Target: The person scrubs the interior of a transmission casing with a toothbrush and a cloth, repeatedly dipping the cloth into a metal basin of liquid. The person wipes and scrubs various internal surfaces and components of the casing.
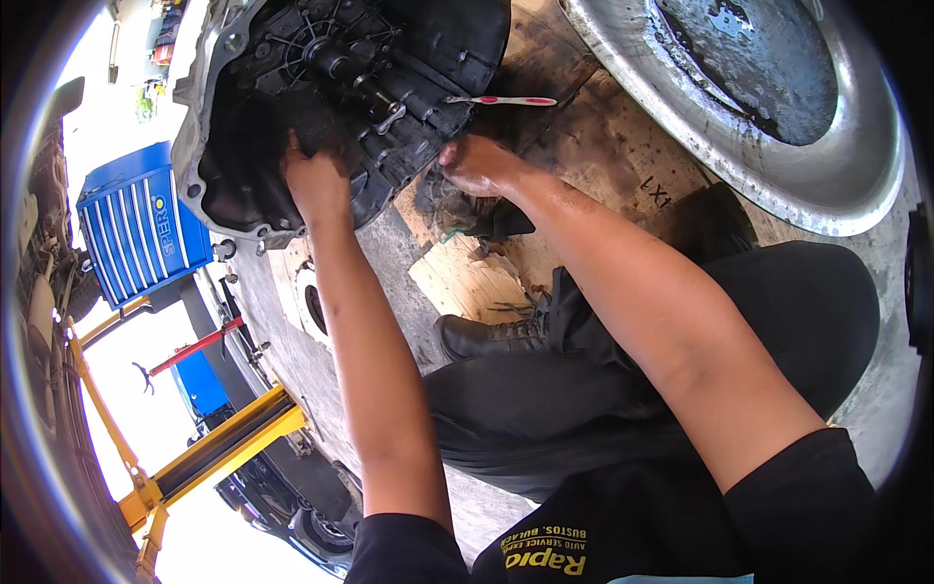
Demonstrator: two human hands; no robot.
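A large metal gearbox housing (199, 146) stands tilted at the top left, its dark, ribbed inside turned toward me. My left hand (316, 180) reaches into its lower left part. The fingers blur into the black interior, so whether they hold anything is hidden. At the housing's right edge, my right hand (479, 165) is closed, with its fingers curled against the rim. A pink and white toothbrush (506, 100) lies across the edge just above that hand. Inside the housing, a shaft and a small metal fork (391, 119) show near the middle.
A big round metal basin (856, 185) with dark liquid sits at the top right. Stained cardboard (584, 127) covers the floor by my boot (491, 334). A blue tool cabinet (141, 229), a red bar (199, 346) and a yellow lift arm (229, 443) are at the left.
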